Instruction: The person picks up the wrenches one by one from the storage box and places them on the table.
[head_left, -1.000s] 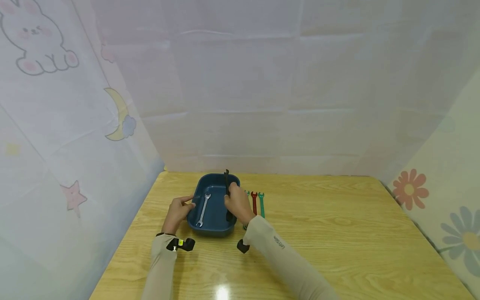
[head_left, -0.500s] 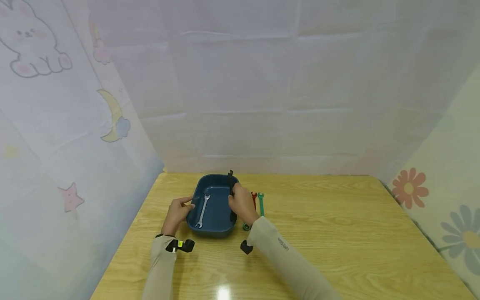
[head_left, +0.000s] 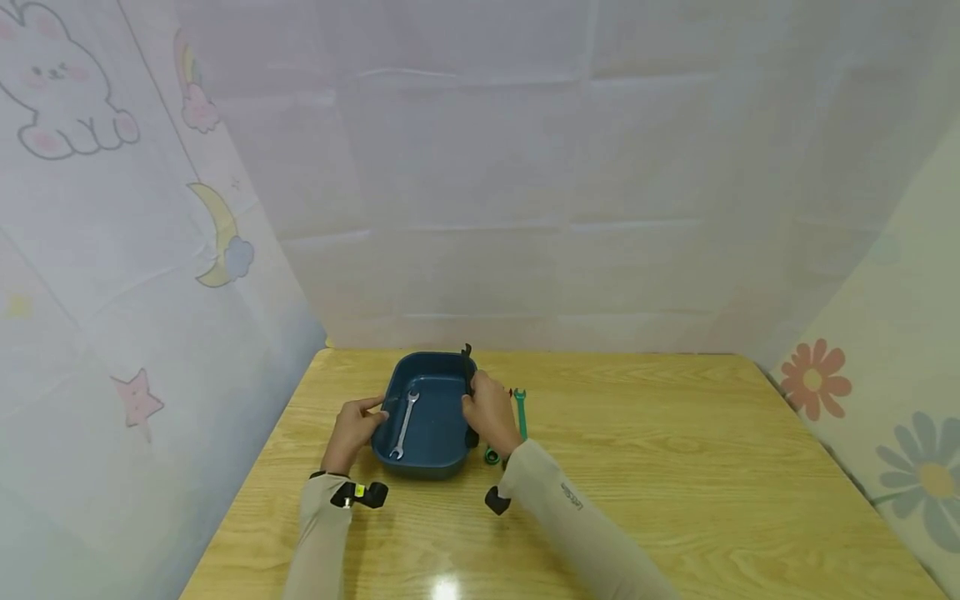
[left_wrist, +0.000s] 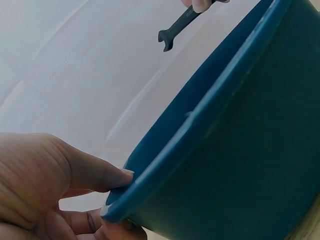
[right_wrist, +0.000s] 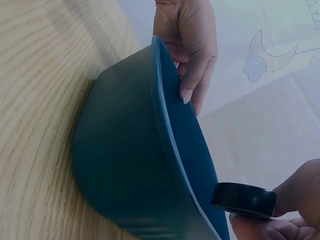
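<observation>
My left hand pinches the left rim of a blue plastic basin, thumb inside and fingers outside. Over the basin's right rim, my right hand holds a black wrench. Its open-ended head points away from me; in the left wrist view that wrench is above the rim. The right wrist view shows its thick round end beside the thumb, near the rim. A silver double open-end wrench lies inside the basin, along its left side.
Right of the basin, a green wrench lies on the wooden table. A green ring end and a red wrench tip show from behind my right hand. Cloth-covered walls stand behind and at both sides.
My right hand has moved right with the black wrench, from over the basin's interior to its right rim, now covering most of the red wrench. My left hand keeps its grip on the rim.
</observation>
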